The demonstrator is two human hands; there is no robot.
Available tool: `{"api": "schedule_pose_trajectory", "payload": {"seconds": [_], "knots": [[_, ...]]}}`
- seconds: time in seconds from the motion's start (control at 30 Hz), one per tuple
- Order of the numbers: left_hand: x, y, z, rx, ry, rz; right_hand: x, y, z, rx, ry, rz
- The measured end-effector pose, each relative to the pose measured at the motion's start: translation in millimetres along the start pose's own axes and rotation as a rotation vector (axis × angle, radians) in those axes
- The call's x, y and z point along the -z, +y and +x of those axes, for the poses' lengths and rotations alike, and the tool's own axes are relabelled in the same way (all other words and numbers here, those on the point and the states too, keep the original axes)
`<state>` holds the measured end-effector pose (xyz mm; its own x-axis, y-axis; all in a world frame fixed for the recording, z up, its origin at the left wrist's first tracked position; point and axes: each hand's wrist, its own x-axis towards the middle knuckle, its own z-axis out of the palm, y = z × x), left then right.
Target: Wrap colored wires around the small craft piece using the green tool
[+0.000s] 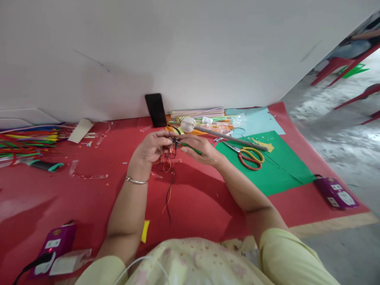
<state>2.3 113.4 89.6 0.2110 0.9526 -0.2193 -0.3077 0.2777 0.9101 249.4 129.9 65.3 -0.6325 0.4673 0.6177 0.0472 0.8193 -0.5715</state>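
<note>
1. Right now, dark and orange threads (167, 163) are pinched between thumb and fingers by the left hand (150, 148), and a slim green tool (196, 151) is gripped by the right hand (202, 147), its fingertips close to the left's.
2. Between and below the hands, the threads are gathered above the red table (196, 206); some strands are looped, others left dangling. By the look of it, a start has been made but nothing finished: the ends are untrimmed, and whether any knot is complete cannot be told.
3. Just beyond, a phone (156, 110) is propped upright against the white panel (190, 55), and a grey rod (231, 137) is laid near the yellow-and-red scissors (251, 158).
4. Farther out, the scissors and a green sheet (285, 174) are left unhandled, as are the coloured stems (32, 138) at far left.
</note>
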Motion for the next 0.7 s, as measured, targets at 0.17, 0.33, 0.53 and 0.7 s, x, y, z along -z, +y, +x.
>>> {"api": "schedule_pose_trajectory", "payload": {"seconds": [0.17, 0.33, 0.53, 0.7], "knots": [[3.2, 1, 0, -0.011, 0.017, 0.061, 5, -6, 1, -0.002, -0.011, -0.028], [2.0, 2, 0, -0.046, 0.031, 0.128, 7, -10, 1, 0.019, -0.017, -0.104], [4.2, 3, -1, -0.083, 0.010, 0.186, 14, -17, 3, -0.104, -0.052, 0.145], [5.9, 2, -3, -0.010, -0.057, 0.142, 4, -1, -1, -0.459, 0.032, 0.784]]}}
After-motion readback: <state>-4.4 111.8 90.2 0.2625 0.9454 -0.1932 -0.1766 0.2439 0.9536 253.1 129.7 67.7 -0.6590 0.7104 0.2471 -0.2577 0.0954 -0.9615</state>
